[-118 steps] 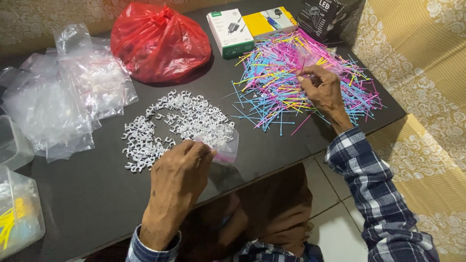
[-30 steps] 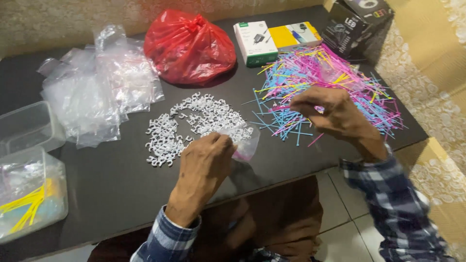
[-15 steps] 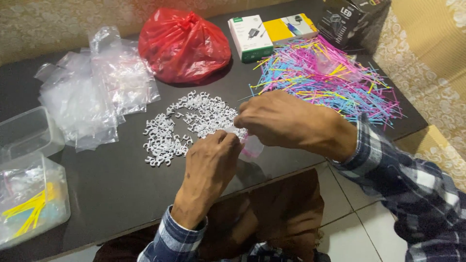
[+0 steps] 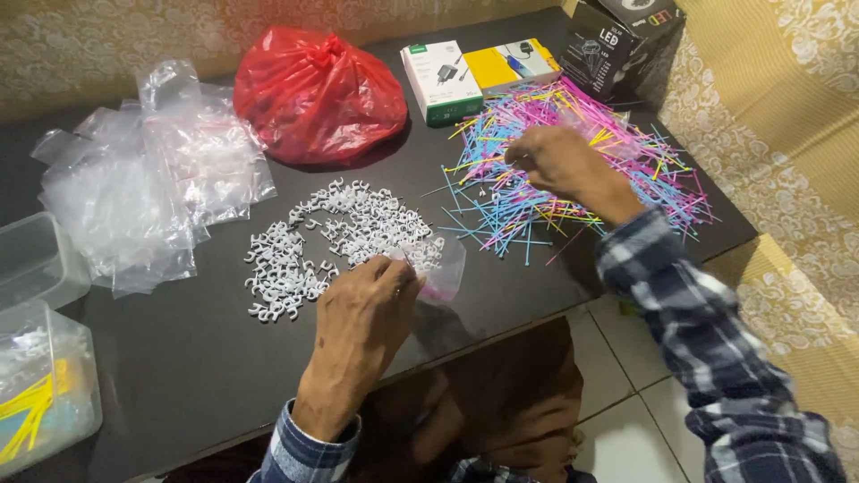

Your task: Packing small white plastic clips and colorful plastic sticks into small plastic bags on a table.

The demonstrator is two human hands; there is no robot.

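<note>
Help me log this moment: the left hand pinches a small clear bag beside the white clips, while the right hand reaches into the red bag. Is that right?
Not quite. In the head view the right hand reaches into the pile of coloured ties, not the red bag. The left hand does pinch the small clear bag beside the white clips.

A dark, glossy rectangular table point(image 4: 161, 376) is seen beneath the hands. Beyond them, a beige floral-patterned wall point(image 4: 179, 36) is shown. White floor tiles point(image 4: 626, 402) are visible below the right hand.
</note>
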